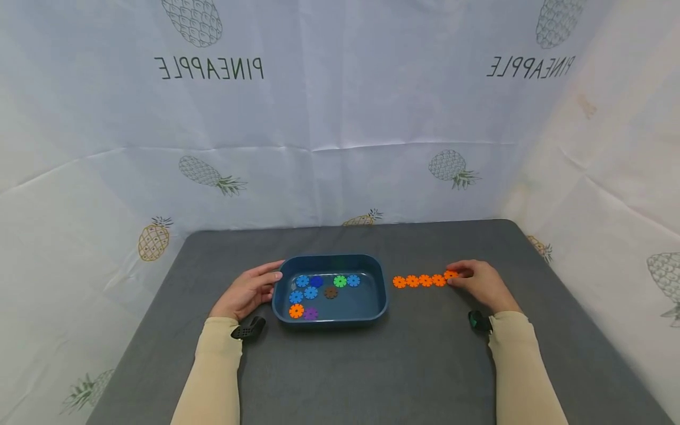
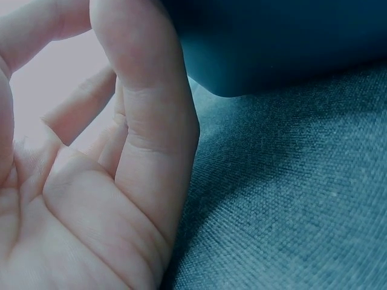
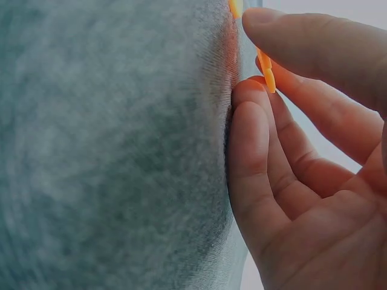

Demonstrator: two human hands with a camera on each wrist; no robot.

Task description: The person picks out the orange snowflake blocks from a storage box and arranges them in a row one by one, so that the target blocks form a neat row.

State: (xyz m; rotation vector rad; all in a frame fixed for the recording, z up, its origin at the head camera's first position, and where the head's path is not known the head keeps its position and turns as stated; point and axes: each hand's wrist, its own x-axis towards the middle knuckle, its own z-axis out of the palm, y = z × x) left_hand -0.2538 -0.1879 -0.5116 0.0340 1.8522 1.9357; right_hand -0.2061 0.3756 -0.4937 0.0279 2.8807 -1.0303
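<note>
A dark blue tray [image 1: 330,321] stands on the table, with my left hand [image 1: 249,289] gripping its left edge. In the left wrist view, curled fingers [image 2: 151,90] lie against the tray's side [image 2: 242,54]. My right hand [image 1: 486,284] pinches an orange notched disc [image 1: 451,274] between thumb and fingers, at the right end of a row of orange discs [image 1: 425,280]. The right wrist view shows that pinched disc edge-on, tilted and partly hidden by the thumb. Whether it is joined to the row, I cannot tell.
Inside the tray lie several loose discs: blue ones [image 1: 310,293], a green [image 1: 340,281], a brown [image 1: 331,293], an orange [image 1: 296,311] and a purple [image 1: 310,314]. A dark grey cloth covers the table [image 1: 372,378]. Behind hangs a white pineapple-print curtain [image 1: 340,118].
</note>
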